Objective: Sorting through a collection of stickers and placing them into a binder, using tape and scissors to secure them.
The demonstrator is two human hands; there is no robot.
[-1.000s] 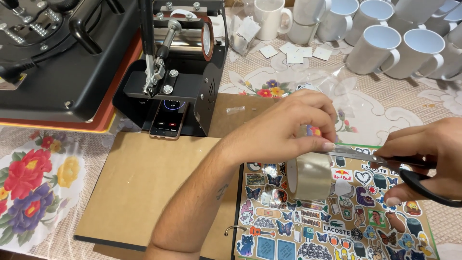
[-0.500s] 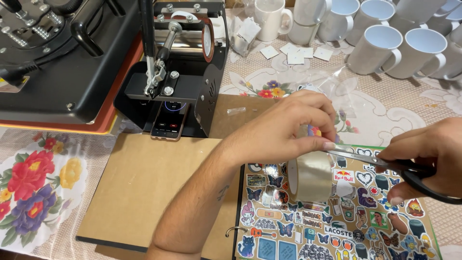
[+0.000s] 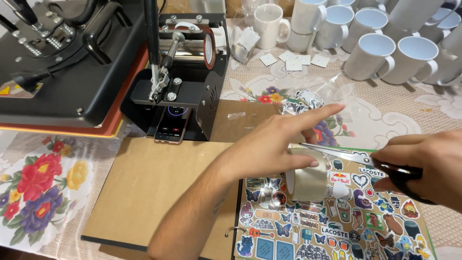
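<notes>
Over the sticker sheet [image 3: 337, 221], left hand [image 3: 274, 149] pinches a glossy roll of clear tape [image 3: 308, 178], index finger out straight. Right hand [image 3: 428, 166], grip closed round dark handles, holds steel scissors [image 3: 356, 158], blades at the roll's top edge. Sheet: green-edged, crowded with small coloured decals. Brown flat board [image 3: 159, 192] alongside. Beyond: black mug press [image 3: 185, 72], white ceramic mugs [image 3: 380, 48], floral cloth on desk [image 3: 38, 192].

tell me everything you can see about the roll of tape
The roll of tape is a wide roll of clear tape, looking pale and greyish. The left hand holds it by thumb and fingers above the sticker sheet, its side facing the camera. The scissors in the right hand meet its top edge.
</notes>
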